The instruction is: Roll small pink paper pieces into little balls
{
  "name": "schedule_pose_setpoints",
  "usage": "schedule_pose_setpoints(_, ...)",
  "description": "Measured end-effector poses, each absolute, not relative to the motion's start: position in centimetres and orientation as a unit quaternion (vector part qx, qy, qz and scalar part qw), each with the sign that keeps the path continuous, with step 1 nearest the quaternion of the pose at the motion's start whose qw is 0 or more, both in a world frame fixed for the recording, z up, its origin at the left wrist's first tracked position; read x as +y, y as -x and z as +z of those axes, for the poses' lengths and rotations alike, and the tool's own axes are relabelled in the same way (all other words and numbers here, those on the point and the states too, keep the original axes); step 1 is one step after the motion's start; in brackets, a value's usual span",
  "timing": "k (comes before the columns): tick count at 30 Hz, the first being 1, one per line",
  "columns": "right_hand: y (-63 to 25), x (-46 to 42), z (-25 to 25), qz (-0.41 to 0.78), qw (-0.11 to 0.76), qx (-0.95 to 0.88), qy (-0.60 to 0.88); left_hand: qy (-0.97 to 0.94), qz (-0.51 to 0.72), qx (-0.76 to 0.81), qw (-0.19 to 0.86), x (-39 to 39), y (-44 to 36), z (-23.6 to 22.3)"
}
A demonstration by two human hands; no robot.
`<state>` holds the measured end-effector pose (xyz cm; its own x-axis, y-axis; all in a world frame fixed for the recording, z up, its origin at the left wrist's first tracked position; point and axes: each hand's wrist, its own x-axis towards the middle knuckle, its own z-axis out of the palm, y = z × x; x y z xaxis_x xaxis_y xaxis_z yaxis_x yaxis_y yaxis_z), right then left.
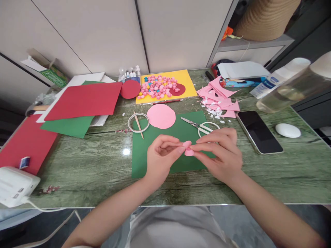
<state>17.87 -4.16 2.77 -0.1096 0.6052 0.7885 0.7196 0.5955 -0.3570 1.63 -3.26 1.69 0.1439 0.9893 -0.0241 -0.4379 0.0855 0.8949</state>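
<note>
1. The left hand [161, 155] and right hand [219, 151] are both pinching one small pink paper piece [188, 148] above the green sheet [160, 144], at the tabletop's [98, 172] centre.
2. It is looking light, soft, easily crushed; fingertip edges are suiting it best.
3. At 12 o'clock: one pink disc [161, 116], one pair of scissors [200, 125].

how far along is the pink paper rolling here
Done: a heap of small pink rolled paper pieces already lies on the yellow sheet. In hand: the left hand and right hand pinch one small pink paper piece between the fingertips, over the green paper sheet. Left: a pink paper circle and a pile of pink paper offcuts lie unused.
</note>
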Motion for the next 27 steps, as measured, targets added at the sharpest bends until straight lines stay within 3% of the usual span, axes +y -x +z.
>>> schedule_pose_setpoints(13, -17.8, -4.2, 2.9, 0.001, 0.490, -0.744, 0.455, -0.446, 0.546, 0.375, 0.602, -3.1, -1.4, 1.7)
schedule_pose_setpoints(27, -18.0, -4.0, 2.9, 0.106, 0.469, -0.745, 0.463, -0.597, 0.530, 0.383, 0.465, -2.7, -0.6, 2.5)
